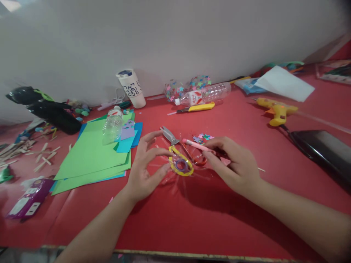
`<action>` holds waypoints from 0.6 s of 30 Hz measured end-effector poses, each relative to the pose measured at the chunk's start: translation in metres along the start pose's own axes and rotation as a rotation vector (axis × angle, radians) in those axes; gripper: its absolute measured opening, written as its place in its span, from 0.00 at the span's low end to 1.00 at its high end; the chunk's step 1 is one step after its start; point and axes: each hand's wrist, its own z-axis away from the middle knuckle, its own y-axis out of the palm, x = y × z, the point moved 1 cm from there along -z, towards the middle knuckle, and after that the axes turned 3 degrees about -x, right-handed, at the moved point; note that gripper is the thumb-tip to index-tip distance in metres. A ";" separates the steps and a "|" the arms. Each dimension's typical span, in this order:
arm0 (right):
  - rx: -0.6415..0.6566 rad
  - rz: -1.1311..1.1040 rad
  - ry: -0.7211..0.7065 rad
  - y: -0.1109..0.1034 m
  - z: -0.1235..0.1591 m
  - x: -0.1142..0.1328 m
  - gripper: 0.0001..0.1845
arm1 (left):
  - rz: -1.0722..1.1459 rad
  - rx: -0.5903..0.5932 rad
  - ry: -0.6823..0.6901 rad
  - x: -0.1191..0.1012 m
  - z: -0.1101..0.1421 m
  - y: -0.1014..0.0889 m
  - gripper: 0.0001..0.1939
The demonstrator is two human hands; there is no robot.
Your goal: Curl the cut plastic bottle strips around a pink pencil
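While I look on remotely through the head camera, my left hand (142,170) and right hand (237,166) work over a red desk (153,230). Left fingers pinch a clear plastic piece (181,165), purple-ringed with strips fanning outward, apparently by its edge, leaving the middle uncovered. Right fingers grasp a pink stick (199,145), its end pointing left, seemingly for fine control. Just behind lie scissors (170,136), blades pointing away, probably parked within reach. Leftward, a small bottle (113,126) sits on green sheets (87,153), perhaps keeping them flat. Beyond are star cutouts (202,137), a yellow cutter (201,107), then a larger bottle (210,94) lying sideways near the wall (175,36).
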 end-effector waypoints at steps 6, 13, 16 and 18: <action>0.014 -0.021 -0.029 -0.008 0.000 0.009 0.07 | -0.196 0.068 0.168 -0.013 0.006 0.006 0.07; 0.094 -0.048 -0.065 -0.005 0.000 0.015 0.07 | -0.265 0.112 0.088 -0.013 0.008 0.015 0.08; 0.099 -0.059 -0.056 -0.006 -0.001 0.015 0.07 | -0.226 0.117 0.045 -0.009 0.005 0.014 0.11; 0.101 -0.057 -0.059 -0.008 -0.001 0.015 0.06 | -0.196 0.107 0.024 -0.006 0.004 0.014 0.11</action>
